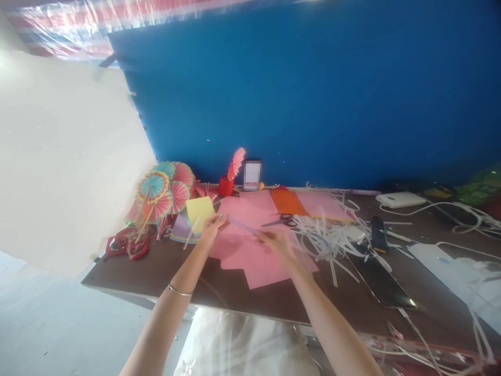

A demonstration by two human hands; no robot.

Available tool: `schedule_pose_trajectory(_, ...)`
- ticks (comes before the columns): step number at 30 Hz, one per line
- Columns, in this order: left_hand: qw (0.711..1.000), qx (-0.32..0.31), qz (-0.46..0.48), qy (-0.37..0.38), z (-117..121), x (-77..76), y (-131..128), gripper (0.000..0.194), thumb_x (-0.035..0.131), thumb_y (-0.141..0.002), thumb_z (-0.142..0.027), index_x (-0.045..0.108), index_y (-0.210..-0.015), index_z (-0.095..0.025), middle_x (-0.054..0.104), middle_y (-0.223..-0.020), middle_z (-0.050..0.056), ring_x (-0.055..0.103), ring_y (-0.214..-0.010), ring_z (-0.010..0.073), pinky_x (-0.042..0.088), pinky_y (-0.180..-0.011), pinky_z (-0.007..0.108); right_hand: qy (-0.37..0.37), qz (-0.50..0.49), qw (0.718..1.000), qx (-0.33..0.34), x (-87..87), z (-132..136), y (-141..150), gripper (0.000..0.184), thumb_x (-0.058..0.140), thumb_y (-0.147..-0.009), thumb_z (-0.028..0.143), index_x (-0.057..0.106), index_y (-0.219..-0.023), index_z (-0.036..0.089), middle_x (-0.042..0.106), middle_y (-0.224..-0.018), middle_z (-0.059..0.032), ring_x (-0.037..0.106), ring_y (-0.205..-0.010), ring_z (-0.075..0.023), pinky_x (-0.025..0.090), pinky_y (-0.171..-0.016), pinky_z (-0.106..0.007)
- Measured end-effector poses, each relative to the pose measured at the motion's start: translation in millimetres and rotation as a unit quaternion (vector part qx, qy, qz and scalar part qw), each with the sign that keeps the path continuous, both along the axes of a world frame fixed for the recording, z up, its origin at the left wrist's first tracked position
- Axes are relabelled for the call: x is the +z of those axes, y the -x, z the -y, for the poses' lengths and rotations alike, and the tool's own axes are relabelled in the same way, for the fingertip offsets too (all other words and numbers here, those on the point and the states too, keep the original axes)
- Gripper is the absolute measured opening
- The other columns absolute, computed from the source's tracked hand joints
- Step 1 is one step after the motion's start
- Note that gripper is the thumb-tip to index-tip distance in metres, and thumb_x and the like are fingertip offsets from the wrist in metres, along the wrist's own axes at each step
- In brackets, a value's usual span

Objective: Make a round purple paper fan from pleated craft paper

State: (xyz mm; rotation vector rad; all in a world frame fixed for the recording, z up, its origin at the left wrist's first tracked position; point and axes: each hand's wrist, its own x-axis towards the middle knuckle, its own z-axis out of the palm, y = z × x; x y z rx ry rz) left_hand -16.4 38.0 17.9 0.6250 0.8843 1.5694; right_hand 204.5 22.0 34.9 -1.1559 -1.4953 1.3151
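Blue wall (313, 94) backs a dark table (156, 271). Over pink paper sheets (250, 250), a thin pale strip (241, 225) is pinched at each end by left hand (212, 227) and right hand (278, 243). Paper fans (160, 193) are piled far left, white shreds (324, 235) right.

Deep blue wall (313, 94) fills back of scene, meeting far edge of dark brown surface (156, 271). Large white board (58, 156) leans at left, brightly lit, washed out near top corner. Shiny plastic sheeting with red stripes (97, 21) hangs above wall. Pale grey floor (39, 324) shows below surface at left. Light is soft, daylit.
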Motion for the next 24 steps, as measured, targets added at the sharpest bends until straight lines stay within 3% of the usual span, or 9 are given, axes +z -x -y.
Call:
schedule_pose_trajectory(2, 1.0, 0.015, -0.007, -0.002, 1, 2.4, 4, 0.027, 0.075, -0.062, -0.02, 0.065, -0.086, -0.013, 0.07, -0.083, 0.007, 0.066, -0.085, 0.0201, 0.045, -0.093, 0.04, -0.029, 0.014, 0.999, -0.02, -4.5, -1, -1, 0.03, 0.064, -0.072, 0.047, 0.071, -0.082, 0.019, 0.07, -0.077, -0.0088, 0.065, -0.072, -0.0256, 0.051, -0.056, -0.032)
schedule_pose_trajectory(6, 0.999, 0.048, -0.011, -0.021, 0, 3.4, 18, 0.036, 0.068, -0.07, -0.023, 0.06, -0.104, -0.015, 0.066, -0.104, 0.012, 0.063, -0.096, 0.0211, 0.043, -0.095, 0.039, -0.161, 0.051, 0.98, -0.107, -12.7, -5, -8, 0.027, 0.063, -0.072, 0.043, 0.071, -0.085, 0.02, 0.069, -0.087, -0.0079, 0.064, -0.084, -0.0258, 0.053, -0.074, -0.039)
schedule_pose_trajectory(10, 0.992, 0.101, -0.073, 0.005, -2, 2.2, 29, 0.03, 0.065, -0.07, -0.027, 0.062, -0.095, -0.011, 0.067, -0.097, 0.014, 0.066, -0.087, 0.022, 0.047, -0.088, 0.039, -0.231, 0.079, 0.956, -0.16, -16.1, -9, -10, 0.026, 0.06, -0.074, 0.038, 0.07, -0.087, 0.018, 0.067, -0.096, -0.0092, 0.062, -0.09, -0.025, 0.053, -0.076, -0.04)
schedule_pose_trajectory(13, 0.964, 0.18, -0.194, -0.005, 0, 7.2, 38, 0.027, 0.063, -0.069, -0.031, 0.063, -0.088, -0.011, 0.069, -0.088, 0.012, 0.066, -0.081, 0.021, 0.049, -0.083, 0.036, -0.254, 0.097, 0.947, -0.169, -18.1, -13, -10, 0.024, 0.058, -0.074, 0.034, 0.07, -0.085, 0.016, 0.067, -0.095, -0.0101, 0.062, -0.087, -0.0239, 0.054, -0.075, -0.038)
schedule_pose_trajectory(15, 0.927, 0.217, -0.305, -0.026, 5, 13.8, 47, 0.025, 0.059, -0.071, -0.031, 0.064, -0.087, -0.012, 0.068, -0.089, 0.011, 0.064, -0.086, 0.0215, 0.048, -0.083, 0.035, -0.268, 0.105, 0.94, -0.181, -20.4, -16, -11, 0.023, 0.054, -0.076, 0.031, 0.069, -0.085, 0.016, 0.067, -0.094, -0.0104, 0.063, -0.085, -0.0233, 0.054, -0.073, -0.037)
schedule_pose_trajectory(17, 0.88, 0.212, -0.425, -0.014, 12, 22.1, 60, 0.024, 0.053, -0.074, -0.03, 0.064, -0.089, -0.014, 0.067, -0.096, 0.011, 0.062, -0.093, 0.0224, 0.047, -0.084, 0.034, -0.288, 0.116, 0.929, -0.203, -23.4, -19, -14, 0.023, 0.049, -0.078, 0.027, 0.069, -0.085, 0.017, 0.066, -0.093, -0.01, 0.063, -0.085, -0.0229, 0.053, -0.073, -0.037)
schedule_pose_trajectory(21, 0.735, 0.162, -0.652, 0.092, 31, 38.2, 81, 0.027, 0.048, -0.076, -0.027, 0.062, -0.098, -0.02, 0.064, -0.106, 0.009, 0.058, -0.1, 0.0257, 0.043, -0.088, 0.038, -0.339, 0.163, 0.904, -0.201, -31.3, -27, -16, 0.024, 0.044, -0.077, 0.018, 0.068, -0.078, 0.02, 0.067, -0.09, -0.007, 0.061, -0.088, -0.0226, 0.048, -0.084, -0.04)
schedule_pose_trajectory(24, 0.639, 0.131, -0.743, 0.147, 47, 44.8, 90, 0.031, 0.045, -0.078, -0.029, 0.06, -0.105, -0.022, 0.062, -0.112, 0.009, 0.055, -0.105, 0.0281, 0.042, -0.087, 0.04, -0.335, 0.16, 0.919, -0.133, -38.6, -29, -12, 0.025, 0.046, -0.076, 0.016, 0.066, -0.089, 0.021, 0.066, -0.096, -0.007, 0.06, -0.093, -0.0222, 0.047, -0.086, -0.04)
